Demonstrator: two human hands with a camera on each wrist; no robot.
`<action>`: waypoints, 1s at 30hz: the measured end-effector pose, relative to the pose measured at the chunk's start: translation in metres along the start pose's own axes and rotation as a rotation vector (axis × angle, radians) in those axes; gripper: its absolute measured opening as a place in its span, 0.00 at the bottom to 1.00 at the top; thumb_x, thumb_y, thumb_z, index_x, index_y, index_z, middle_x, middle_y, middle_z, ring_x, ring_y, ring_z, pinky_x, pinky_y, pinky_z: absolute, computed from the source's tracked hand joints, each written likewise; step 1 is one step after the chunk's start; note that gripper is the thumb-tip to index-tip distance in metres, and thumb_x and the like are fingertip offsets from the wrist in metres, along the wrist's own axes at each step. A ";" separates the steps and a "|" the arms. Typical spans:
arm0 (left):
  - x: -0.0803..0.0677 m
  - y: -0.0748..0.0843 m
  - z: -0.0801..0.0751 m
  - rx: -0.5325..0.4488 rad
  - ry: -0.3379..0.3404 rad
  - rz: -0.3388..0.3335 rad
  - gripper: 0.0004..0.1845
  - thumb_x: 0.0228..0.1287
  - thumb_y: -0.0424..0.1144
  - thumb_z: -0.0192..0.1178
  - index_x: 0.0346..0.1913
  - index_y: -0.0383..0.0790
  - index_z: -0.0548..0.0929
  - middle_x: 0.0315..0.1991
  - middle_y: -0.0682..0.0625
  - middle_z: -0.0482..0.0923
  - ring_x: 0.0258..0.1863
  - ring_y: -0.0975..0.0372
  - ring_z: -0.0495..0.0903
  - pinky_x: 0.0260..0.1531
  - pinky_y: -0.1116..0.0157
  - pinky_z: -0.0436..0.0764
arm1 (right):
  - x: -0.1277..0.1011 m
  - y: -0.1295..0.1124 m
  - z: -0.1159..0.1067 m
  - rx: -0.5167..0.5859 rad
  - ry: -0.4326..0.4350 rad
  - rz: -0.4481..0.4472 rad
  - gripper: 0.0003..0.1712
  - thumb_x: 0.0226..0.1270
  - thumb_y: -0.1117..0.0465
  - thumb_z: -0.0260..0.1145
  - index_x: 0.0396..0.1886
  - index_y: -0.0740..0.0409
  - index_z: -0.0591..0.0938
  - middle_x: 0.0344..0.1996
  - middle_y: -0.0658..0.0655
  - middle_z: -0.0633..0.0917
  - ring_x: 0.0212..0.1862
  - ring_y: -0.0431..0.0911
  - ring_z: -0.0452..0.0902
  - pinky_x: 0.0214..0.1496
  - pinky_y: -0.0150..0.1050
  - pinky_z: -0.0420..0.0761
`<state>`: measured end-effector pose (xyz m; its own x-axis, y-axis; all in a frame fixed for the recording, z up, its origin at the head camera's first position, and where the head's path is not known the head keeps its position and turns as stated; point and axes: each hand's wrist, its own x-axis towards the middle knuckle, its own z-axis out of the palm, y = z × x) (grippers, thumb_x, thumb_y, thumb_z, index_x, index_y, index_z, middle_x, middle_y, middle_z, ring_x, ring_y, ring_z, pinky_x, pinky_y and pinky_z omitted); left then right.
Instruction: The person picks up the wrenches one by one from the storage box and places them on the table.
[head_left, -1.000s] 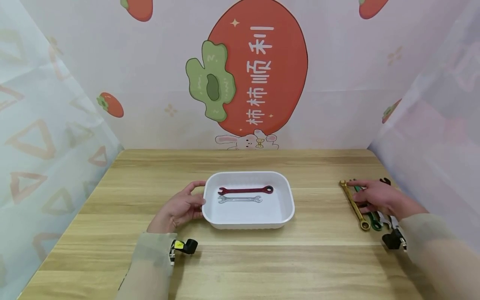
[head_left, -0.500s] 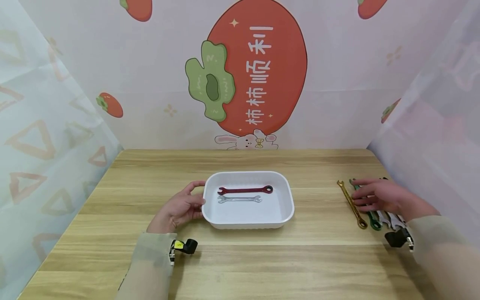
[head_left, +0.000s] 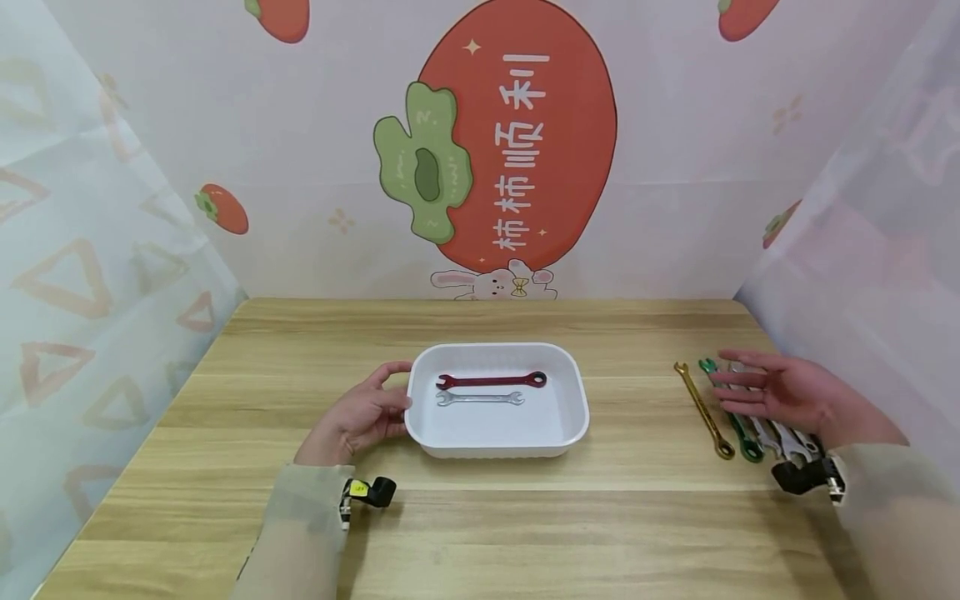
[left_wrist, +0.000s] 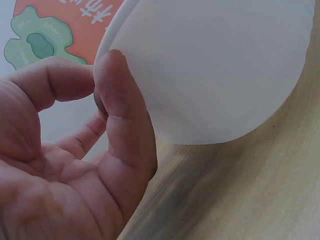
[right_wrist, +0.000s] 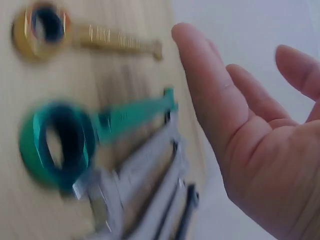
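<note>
1. Head view: a white tray (head_left: 497, 433) sits mid-table (head_left: 480, 517). The left hand (head_left: 358, 417) rests against its left wall, thumb by the rim and fingers loosely curved along the side, more steadying than clamping. In the tray lie a red wrench (head_left: 491, 381) and, just nearer, a silver wrench (head_left: 480, 398), both with their long axes running left to right. Far to the right, a row of wrenches lies side by side, axes running away from the person and slightly leftward: a gold wrench (head_left: 702, 409) outermost, then a green wrench (head_left: 728, 414), then silver ones (head_left: 780, 435) partly under the right hand (head_left: 780, 392). That hand hovers flat above the row, fingers straight and spread, holding nothing. It is by far the nearer hand to the row; the gold wrench lies just left of its fingertips, and the green one is below them.

2. Left wrist view: the thumb (left_wrist: 122, 125) presses on the tray's (left_wrist: 215, 70) curved outer wall; the other fingers are bent beside it, gripping nothing else.

3. Right wrist view: blurred. The right hand's (right_wrist: 260, 145) palm is open and lifted off the table. The green wrench's (right_wrist: 85, 137) ring end and the gold wrench's (right_wrist: 75, 35) ring end point toward the camera, untouched; grey wrenches (right_wrist: 150, 195) lie alongside.
</note>
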<state>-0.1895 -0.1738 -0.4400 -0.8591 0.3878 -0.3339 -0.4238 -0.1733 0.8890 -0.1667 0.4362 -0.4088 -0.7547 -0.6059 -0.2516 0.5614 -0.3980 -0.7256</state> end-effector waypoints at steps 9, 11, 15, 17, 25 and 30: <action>0.000 0.001 -0.002 -0.003 0.004 -0.001 0.33 0.64 0.21 0.53 0.70 0.46 0.61 0.44 0.37 0.76 0.31 0.55 0.77 0.30 0.62 0.82 | 0.040 0.011 0.037 0.224 -0.257 -0.033 0.38 0.81 0.42 0.28 0.71 0.58 0.72 0.68 0.69 0.69 0.71 0.67 0.56 0.73 0.56 0.42; 0.000 0.001 -0.002 -0.002 0.001 0.000 0.34 0.64 0.21 0.53 0.70 0.46 0.61 0.44 0.36 0.76 0.31 0.55 0.77 0.30 0.61 0.82 | 0.051 0.013 0.052 0.261 -0.270 -0.045 0.39 0.80 0.38 0.31 0.72 0.58 0.70 0.69 0.70 0.67 0.72 0.69 0.53 0.72 0.57 0.38; 0.000 0.001 -0.001 0.009 -0.002 -0.002 0.34 0.64 0.21 0.54 0.70 0.46 0.61 0.44 0.37 0.76 0.31 0.55 0.77 0.31 0.62 0.82 | 0.077 0.018 0.088 0.232 -0.208 -0.078 0.41 0.77 0.33 0.40 0.71 0.58 0.70 0.69 0.70 0.67 0.70 0.72 0.54 0.71 0.63 0.42; 0.000 0.001 -0.001 0.011 -0.003 -0.003 0.34 0.64 0.21 0.54 0.70 0.46 0.61 0.43 0.37 0.76 0.30 0.56 0.77 0.31 0.62 0.82 | 0.093 0.020 0.107 0.163 -0.149 -0.089 0.42 0.74 0.31 0.44 0.72 0.56 0.69 0.69 0.70 0.68 0.70 0.73 0.54 0.69 0.66 0.46; 0.001 0.001 -0.001 0.003 -0.006 0.000 0.34 0.63 0.21 0.55 0.70 0.46 0.62 0.41 0.39 0.76 0.29 0.56 0.77 0.31 0.61 0.82 | 0.169 0.041 0.172 -0.108 0.029 -0.006 0.51 0.66 0.25 0.50 0.77 0.55 0.60 0.71 0.71 0.64 0.69 0.73 0.57 0.67 0.67 0.57; 0.001 0.001 -0.001 0.012 -0.002 0.000 0.34 0.64 0.22 0.54 0.70 0.46 0.61 0.44 0.37 0.75 0.30 0.55 0.77 0.31 0.61 0.82 | 0.207 0.064 0.192 -0.230 0.061 0.046 0.47 0.70 0.28 0.48 0.75 0.56 0.64 0.69 0.72 0.67 0.67 0.73 0.61 0.67 0.65 0.59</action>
<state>-0.1909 -0.1745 -0.4394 -0.8588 0.3891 -0.3331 -0.4200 -0.1627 0.8928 -0.2221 0.1537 -0.3842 -0.7533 -0.5743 -0.3204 0.5084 -0.1995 -0.8377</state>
